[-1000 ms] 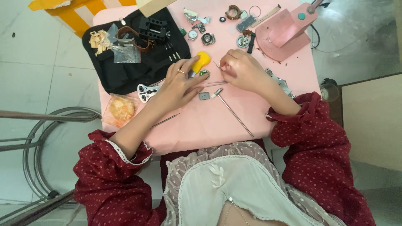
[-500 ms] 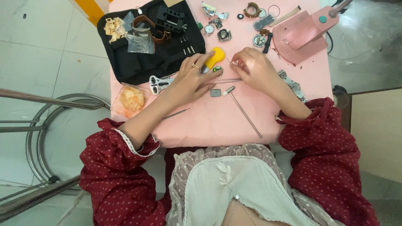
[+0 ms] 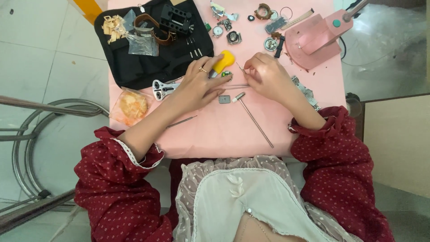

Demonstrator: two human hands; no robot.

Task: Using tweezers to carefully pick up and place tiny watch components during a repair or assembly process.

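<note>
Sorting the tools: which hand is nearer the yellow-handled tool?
Left. The left hand touches the yellow-handled tool; the right hand is apart, to its right.

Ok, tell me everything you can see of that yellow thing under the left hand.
The yellow tool is a small rounded piece, smooth and plastic-looking, bright yellow with no visible markings. It lies on the pink table just right of the black mat. Only its rounded upper end shows; the left hand covers its lower part, fingers resting against it. A small green and silver piece sits right below it; whether they are joined I cannot tell. The right hand is close but not touching.
</note>
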